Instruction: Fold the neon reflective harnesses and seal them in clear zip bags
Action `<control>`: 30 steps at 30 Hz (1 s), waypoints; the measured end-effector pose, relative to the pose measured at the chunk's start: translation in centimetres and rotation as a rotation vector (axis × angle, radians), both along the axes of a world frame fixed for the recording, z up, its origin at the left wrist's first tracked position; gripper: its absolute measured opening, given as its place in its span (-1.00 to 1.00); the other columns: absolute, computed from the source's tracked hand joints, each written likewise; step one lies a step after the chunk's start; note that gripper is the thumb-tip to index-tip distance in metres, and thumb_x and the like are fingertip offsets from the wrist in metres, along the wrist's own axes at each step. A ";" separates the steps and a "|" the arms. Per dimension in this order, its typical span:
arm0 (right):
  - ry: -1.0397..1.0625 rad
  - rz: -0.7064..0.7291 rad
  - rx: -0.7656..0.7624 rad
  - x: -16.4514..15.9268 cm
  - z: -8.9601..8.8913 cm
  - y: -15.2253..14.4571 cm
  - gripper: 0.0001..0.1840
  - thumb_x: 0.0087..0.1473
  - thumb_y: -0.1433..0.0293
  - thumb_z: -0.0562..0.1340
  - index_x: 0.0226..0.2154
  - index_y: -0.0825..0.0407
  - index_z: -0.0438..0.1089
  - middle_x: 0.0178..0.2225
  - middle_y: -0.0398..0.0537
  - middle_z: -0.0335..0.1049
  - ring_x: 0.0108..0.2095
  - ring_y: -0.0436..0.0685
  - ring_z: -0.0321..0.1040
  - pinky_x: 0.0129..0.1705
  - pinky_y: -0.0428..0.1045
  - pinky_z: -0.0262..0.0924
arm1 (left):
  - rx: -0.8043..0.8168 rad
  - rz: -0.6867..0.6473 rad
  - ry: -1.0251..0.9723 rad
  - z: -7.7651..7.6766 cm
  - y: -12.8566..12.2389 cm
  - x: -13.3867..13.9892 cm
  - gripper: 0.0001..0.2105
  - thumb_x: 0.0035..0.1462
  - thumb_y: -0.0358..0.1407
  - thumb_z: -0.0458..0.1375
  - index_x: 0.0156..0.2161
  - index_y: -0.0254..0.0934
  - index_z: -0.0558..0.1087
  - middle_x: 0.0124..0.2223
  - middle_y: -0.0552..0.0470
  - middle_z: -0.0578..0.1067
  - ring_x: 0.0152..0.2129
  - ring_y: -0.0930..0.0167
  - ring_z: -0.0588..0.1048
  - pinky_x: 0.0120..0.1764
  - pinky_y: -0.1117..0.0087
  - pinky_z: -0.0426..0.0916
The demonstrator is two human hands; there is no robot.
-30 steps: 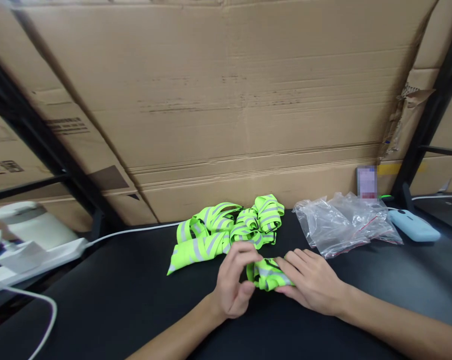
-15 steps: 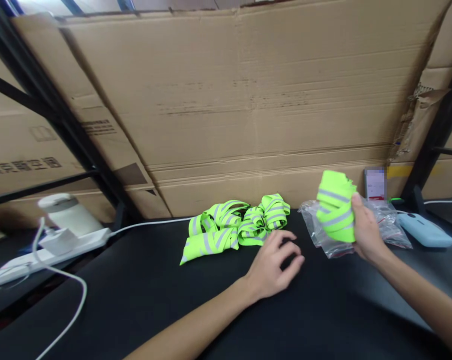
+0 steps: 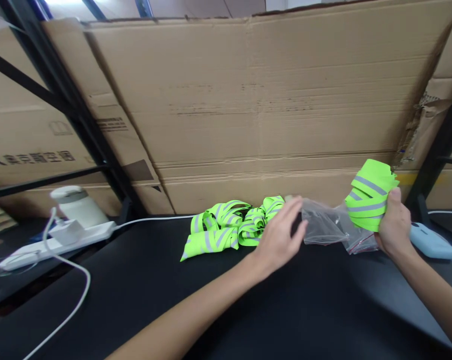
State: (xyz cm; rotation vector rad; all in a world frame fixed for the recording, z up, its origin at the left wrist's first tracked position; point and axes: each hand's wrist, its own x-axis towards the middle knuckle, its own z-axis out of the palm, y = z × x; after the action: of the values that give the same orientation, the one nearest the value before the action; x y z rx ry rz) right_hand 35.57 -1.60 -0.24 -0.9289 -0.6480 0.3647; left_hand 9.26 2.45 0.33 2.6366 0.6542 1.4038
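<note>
My right hand [image 3: 394,225] is wrapped round a rolled bundle of fluorescent yellow-green reflective strap [image 3: 370,195] with grey stripes, raised over the right side of the table. Behind and below it lie clear plastic bags [image 3: 323,225], partly covered by the bundle. My left hand [image 3: 282,232] is slightly blurred, its thumb and fingers apart, with the fingertips at the bags' left edge. Whether it touches the plastic I cannot tell. Just left of that hand, several more reflective strap rolls [image 3: 220,225] lie in a group, the rightmost partly hidden by the hand.
A cardboard panel [image 3: 256,110] stands along the back of the black table [image 3: 143,280]. At left are a white power strip [image 3: 56,247] with a cable and a white bottle [image 3: 79,205]. A light blue case [image 3: 432,241] lies right of my right hand, by a black metal post [image 3: 441,145].
My right hand has carried the strap bundle to the right, covering the phone. My left hand has moved up towards the bags, its fingers straighter. The view has shifted slightly.
</note>
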 end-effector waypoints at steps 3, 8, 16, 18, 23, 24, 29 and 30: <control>-0.022 -0.078 0.037 -0.6 0.1 -0.3 -0.43 0.09 -0.09 0.28 -0.14 0.05 0.53 -0.11 0.22 0.60 -0.15 0.36 0.58 -0.12 0.17 0.49 | 0.033 0.102 -0.177 3.0 1.4 -2.3 -0.57 0.35 -0.31 0.09 0.28 -0.31 0.23 0.28 -0.27 0.31 0.08 0.22 0.50 0.10 0.10 0.48; 0.039 0.095 -0.063 -3.5 -0.2 -0.7 -0.42 0.11 -0.08 0.28 -0.07 0.06 0.50 -0.22 0.10 0.64 -0.14 0.32 0.59 -0.17 0.13 0.52 | 0.397 0.142 0.015 2.2 1.5 -5.8 -0.57 0.30 -0.41 0.13 0.25 -0.29 0.27 0.24 -0.25 0.37 0.19 0.17 0.40 0.17 0.10 0.43; 0.283 0.679 -0.530 -8.5 -2.2 -2.6 -0.56 0.25 0.08 0.25 0.01 0.05 0.49 -0.26 0.06 0.65 -0.28 0.26 0.63 -0.23 0.09 0.54 | 0.293 0.103 0.316 -4.7 0.5 -7.8 -0.91 0.35 -0.39 0.07 -0.15 -0.32 0.42 -0.14 -0.13 0.55 -0.18 0.26 0.57 -0.13 0.23 0.54; 0.278 0.727 -0.559 -9.2 -3.1 -2.6 -0.57 0.23 0.10 0.28 -0.02 0.07 0.51 -0.20 0.08 0.64 -0.23 0.24 0.62 -0.17 0.06 0.52 | 0.281 0.131 0.342 -4.2 0.0 -7.6 -0.84 0.36 -0.42 0.04 -0.03 -0.34 0.42 -0.20 -0.10 0.53 -0.26 0.27 0.53 -0.19 0.23 0.50; 0.223 0.665 -0.550 -9.0 -4.1 -2.1 -0.58 0.20 0.08 0.32 -0.12 0.11 0.54 -0.20 0.07 0.64 -0.23 0.22 0.62 -0.18 0.02 0.51 | 0.337 0.157 0.459 -3.4 -1.1 -7.4 -0.76 0.33 -0.46 0.05 0.00 -0.30 0.50 -0.34 -0.03 0.46 -0.34 0.27 0.43 -0.22 0.22 0.36; 0.231 0.643 -0.539 -8.7 -4.1 -2.0 -0.58 0.19 0.08 0.32 -0.11 0.10 0.54 -0.22 0.06 0.65 -0.24 0.22 0.62 -0.18 0.02 0.51 | 0.326 0.158 0.479 -3.5 -1.2 -7.4 -0.78 0.31 -0.46 0.07 -0.03 -0.29 0.52 -0.35 -0.03 0.46 -0.33 0.27 0.42 -0.22 0.21 0.34; 0.286 0.612 -0.552 -8.3 -3.4 -2.1 -0.61 0.24 0.13 0.29 -0.03 0.05 0.51 -0.22 0.03 0.65 -0.26 0.20 0.62 -0.21 0.03 0.52 | 0.213 0.144 0.502 -4.3 -1.4 -7.6 -0.82 0.33 -0.31 0.13 -0.21 -0.25 0.59 -0.24 -0.06 0.52 -0.26 0.26 0.44 -0.18 0.22 0.31; 0.290 0.627 -0.558 -8.5 -3.3 -2.3 -0.62 0.24 0.13 0.29 -0.05 0.05 0.51 -0.21 0.03 0.65 -0.25 0.20 0.62 -0.20 0.03 0.52 | 0.192 0.138 0.507 -4.3 -1.3 -7.6 -0.79 0.35 -0.28 0.12 -0.25 -0.26 0.60 -0.23 -0.06 0.54 -0.26 0.26 0.46 -0.17 0.22 0.32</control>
State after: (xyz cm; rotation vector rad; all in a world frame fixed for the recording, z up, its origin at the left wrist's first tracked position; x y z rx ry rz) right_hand 27.11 -3.86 -3.59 -1.1544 -0.5654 1.2650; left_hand 1.70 1.11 -4.01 3.1897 0.7913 0.8505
